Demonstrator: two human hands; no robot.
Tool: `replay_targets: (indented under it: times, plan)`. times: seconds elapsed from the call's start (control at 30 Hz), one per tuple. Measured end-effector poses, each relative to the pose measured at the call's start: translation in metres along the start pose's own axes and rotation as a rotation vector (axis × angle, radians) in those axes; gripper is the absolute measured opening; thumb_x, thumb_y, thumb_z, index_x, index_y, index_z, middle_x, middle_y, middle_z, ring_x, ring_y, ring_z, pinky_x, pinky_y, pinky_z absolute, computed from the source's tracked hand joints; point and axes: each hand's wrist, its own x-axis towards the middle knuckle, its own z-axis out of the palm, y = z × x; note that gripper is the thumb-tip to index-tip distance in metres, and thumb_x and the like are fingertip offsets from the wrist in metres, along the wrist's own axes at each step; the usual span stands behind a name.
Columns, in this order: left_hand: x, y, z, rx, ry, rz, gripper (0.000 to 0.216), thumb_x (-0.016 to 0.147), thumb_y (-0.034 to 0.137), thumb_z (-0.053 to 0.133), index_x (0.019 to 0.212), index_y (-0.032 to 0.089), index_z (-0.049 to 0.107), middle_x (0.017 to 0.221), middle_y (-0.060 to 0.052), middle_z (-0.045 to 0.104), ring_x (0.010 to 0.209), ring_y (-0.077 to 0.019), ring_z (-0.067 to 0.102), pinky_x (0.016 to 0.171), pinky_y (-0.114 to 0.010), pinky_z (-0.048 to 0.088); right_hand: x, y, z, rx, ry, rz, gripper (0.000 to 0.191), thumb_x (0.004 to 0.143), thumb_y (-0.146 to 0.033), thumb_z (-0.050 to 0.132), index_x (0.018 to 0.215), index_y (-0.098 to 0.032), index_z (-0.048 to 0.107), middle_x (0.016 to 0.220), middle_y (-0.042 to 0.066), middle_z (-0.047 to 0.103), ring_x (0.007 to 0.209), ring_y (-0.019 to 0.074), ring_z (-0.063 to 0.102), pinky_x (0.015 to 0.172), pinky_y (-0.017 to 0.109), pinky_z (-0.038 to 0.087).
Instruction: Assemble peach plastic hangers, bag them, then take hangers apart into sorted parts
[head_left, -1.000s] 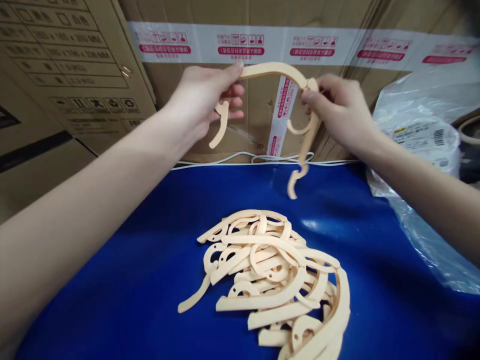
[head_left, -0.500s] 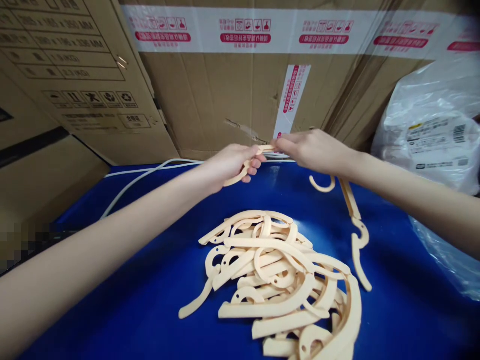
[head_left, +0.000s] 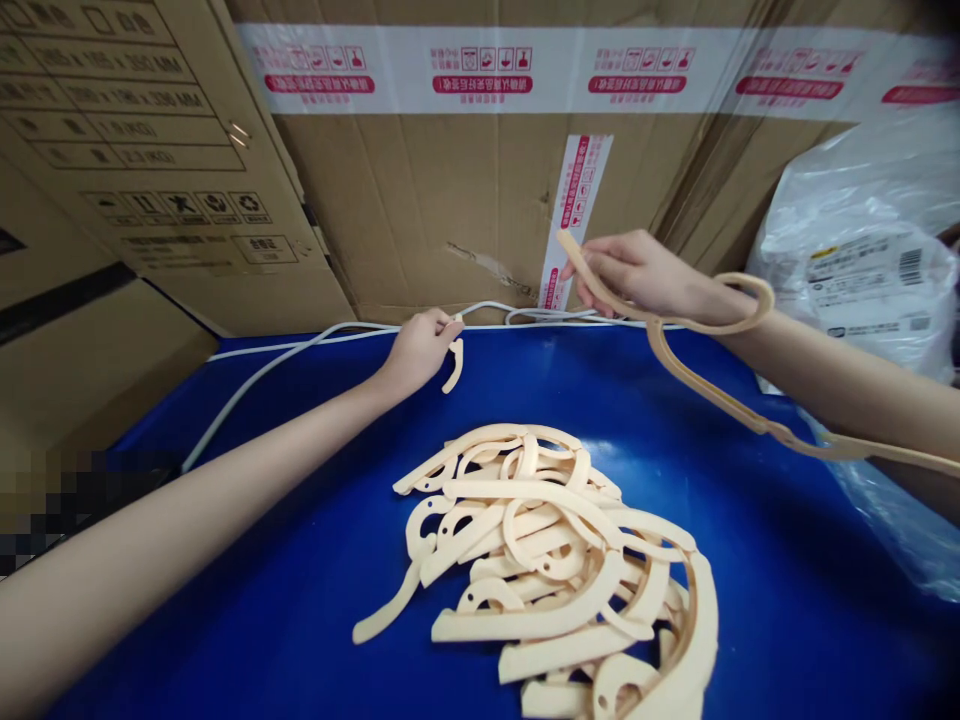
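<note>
My left hand [head_left: 417, 348] is closed on a small cream curved rubber piece [head_left: 454, 364] just above the blue surface [head_left: 285, 560] at its far edge. My right hand [head_left: 637, 272] is closed on one end of a long cream rubber strip [head_left: 705, 385], which loops past my wrist and trails off to the right under my forearm. A pile of cream curved rubber parts [head_left: 555, 560] lies on the blue surface below both hands.
Taped cardboard boxes [head_left: 465, 160] form a wall behind the surface. A white cable [head_left: 300, 345] runs along the far edge. A clear plastic bag with a labelled package [head_left: 862, 270] sits at the right.
My hands, joined on one piece half a second ago, have pulled apart: the left keeps a short piece low, the right has lifted the long strip up and to the right.
</note>
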Motion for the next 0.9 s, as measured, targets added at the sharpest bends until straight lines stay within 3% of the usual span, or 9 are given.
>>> replay_targets:
  times: [0.07, 0.17, 0.27, 0.33, 0.4, 0.47, 0.63, 0.83, 0.9]
  plan:
    - [0.001, -0.008, -0.003, 0.02, 0.022, -0.004, 0.012, 0.079, 0.017, 0.07, 0.074, 0.018, 0.059, 0.087, -0.007, 0.065, 0.1, -0.0265, 0.058, 0.091, -0.033, 0.041, 0.009, -0.005, -0.009, 0.053, 0.129, -0.003, 0.028, 0.102, -0.019, 0.039, 0.089, -0.018, 0.063, 0.064, -0.002, 0.062, 0.048, 0.0082, 0.05, 0.049, 0.024, 0.034]
    - [-0.01, 0.005, 0.008, -0.036, -0.032, 0.015, 0.012, 0.088, 0.03, 0.064, 0.092, 0.018, 0.064, 0.121, -0.012, 0.064, 0.13, -0.0295, 0.047, 0.106, -0.038, 0.038, 0.03, -0.014, -0.018, 0.148, 0.514, -0.003, 0.031, 0.101, -0.009, 0.028, 0.093, -0.018, 0.057, 0.066, -0.002, 0.059, 0.051, 0.0074, 0.046, 0.052, 0.023, 0.034]
    - [-0.03, 0.037, 0.028, -0.181, -0.254, -0.023, 0.058, 0.104, 0.053, 0.024, 0.088, 0.019, 0.068, 0.111, -0.012, 0.072, 0.112, -0.0274, 0.064, 0.095, -0.04, 0.051, 0.044, -0.02, -0.022, 0.287, 0.938, 0.054, 0.029, 0.101, -0.007, 0.023, 0.09, -0.022, 0.046, 0.076, 0.003, 0.065, 0.052, 0.0083, 0.047, 0.053, 0.023, 0.037]
    - [-0.04, 0.057, 0.034, -0.498, -0.494, -0.146, 0.063, 0.104, 0.056, 0.023, 0.082, 0.018, 0.067, 0.106, -0.014, 0.074, 0.106, -0.026, 0.069, 0.092, -0.039, 0.056, 0.041, -0.02, -0.021, 0.345, 1.018, 0.022, 0.026, 0.103, -0.01, 0.019, 0.092, -0.025, 0.037, 0.092, 0.005, 0.071, 0.057, 0.0088, 0.054, 0.054, 0.023, 0.041]
    - [-0.043, 0.069, 0.031, -0.805, -0.498, -0.274, 0.042, 0.103, 0.046, 0.043, 0.079, 0.017, 0.063, 0.105, -0.012, 0.075, 0.103, -0.0236, 0.072, 0.093, -0.037, 0.057, 0.027, -0.017, -0.016, 0.406, 1.002, -0.041, 0.023, 0.104, -0.012, 0.023, 0.092, -0.027, 0.035, 0.104, 0.006, 0.072, 0.067, 0.0099, 0.063, 0.058, 0.024, 0.046]
    - [-0.039, 0.071, 0.022, -0.953, -0.339, -0.348, 0.02, 0.099, 0.026, 0.055, 0.082, 0.017, 0.061, 0.104, -0.009, 0.075, 0.098, -0.0198, 0.074, 0.093, -0.034, 0.058, 0.004, -0.013, -0.009, 0.457, 0.944, -0.063, 0.018, 0.101, -0.013, 0.036, 0.092, -0.027, 0.041, 0.105, 0.006, 0.072, 0.075, 0.0122, 0.067, 0.065, 0.026, 0.052]
    - [-0.023, 0.056, -0.003, -0.937, -0.169, -0.395, 0.016, 0.09, 0.004, 0.051, 0.085, 0.015, 0.061, 0.1, -0.009, 0.076, 0.09, -0.0167, 0.075, 0.083, -0.027, 0.062, -0.053, 0.003, 0.015, 0.471, 0.458, 0.147, 0.023, 0.077, -0.016, 0.07, 0.095, -0.024, 0.058, 0.079, 0.003, 0.072, 0.075, 0.02, 0.07, 0.077, 0.036, 0.056]
    - [-0.025, 0.047, -0.005, -0.879, -0.175, -0.423, 0.017, 0.08, 0.001, 0.055, 0.086, 0.015, 0.061, 0.09, -0.008, 0.076, 0.074, -0.0163, 0.074, 0.063, -0.023, 0.061, -0.064, 0.011, 0.015, -0.15, 0.263, 0.088, 0.031, 0.07, -0.045, 0.082, 0.075, -0.023, 0.061, 0.079, 0.005, 0.072, 0.069, 0.0233, 0.064, 0.063, 0.035, 0.046]
    - [-0.026, 0.049, -0.004, -0.879, -0.176, -0.418, 0.018, 0.082, 0.001, 0.054, 0.09, 0.015, 0.061, 0.094, -0.008, 0.076, 0.074, -0.0152, 0.074, 0.064, -0.024, 0.061, -0.061, 0.006, 0.013, -0.439, 0.18, 0.014, 0.029, 0.075, -0.05, 0.078, 0.083, -0.024, 0.066, 0.074, 0.004, 0.071, 0.066, 0.024, 0.062, 0.061, 0.033, 0.039]
